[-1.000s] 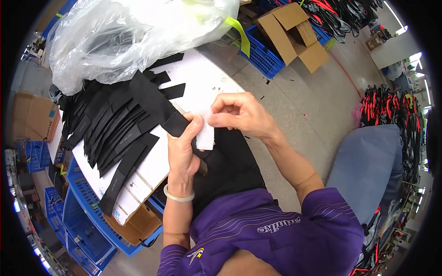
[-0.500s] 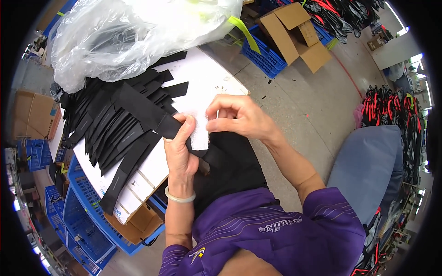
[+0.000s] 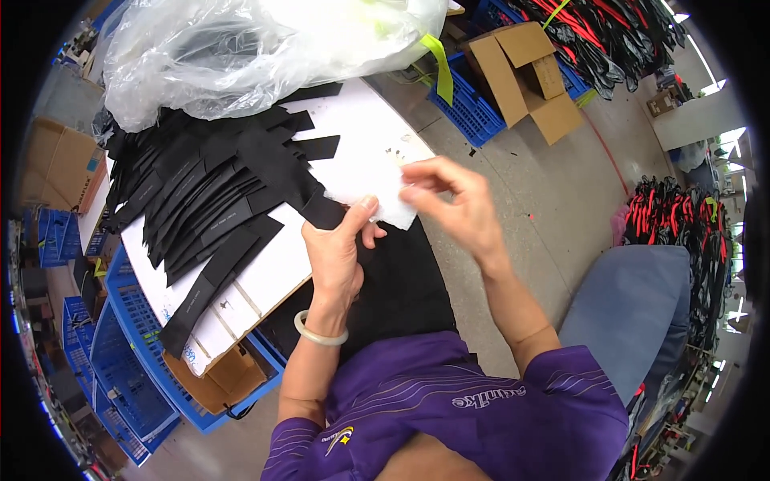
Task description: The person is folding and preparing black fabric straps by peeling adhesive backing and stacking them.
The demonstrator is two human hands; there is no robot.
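Over the table edge, my left hand [image 3: 335,255] is closed, its thumb pressing on a thin white rectangular piece [image 3: 393,210], which looks like foam or soft sheet. The end of a black fabric strip [image 3: 323,212] is caught in the same hand. My right hand [image 3: 461,207] bends its thumb and forefinger around the upper right edge of the white piece, slightly blurred. Left of my hands, a fanned pile of black strips [image 3: 210,188] covers much of the white table [image 3: 377,116].
A clear plastic bag [image 3: 265,68] lies over the table's far end. Blue crates [image 3: 128,353] stand below at left. Beyond the table, an open cardboard box [image 3: 513,72] rests on a blue crate [image 3: 472,100]. At right is a blue-grey padded board [image 3: 630,309].
Both hands have moved slightly to the right. The white piece has swung from upright to tilted, and a broader face of it shows.
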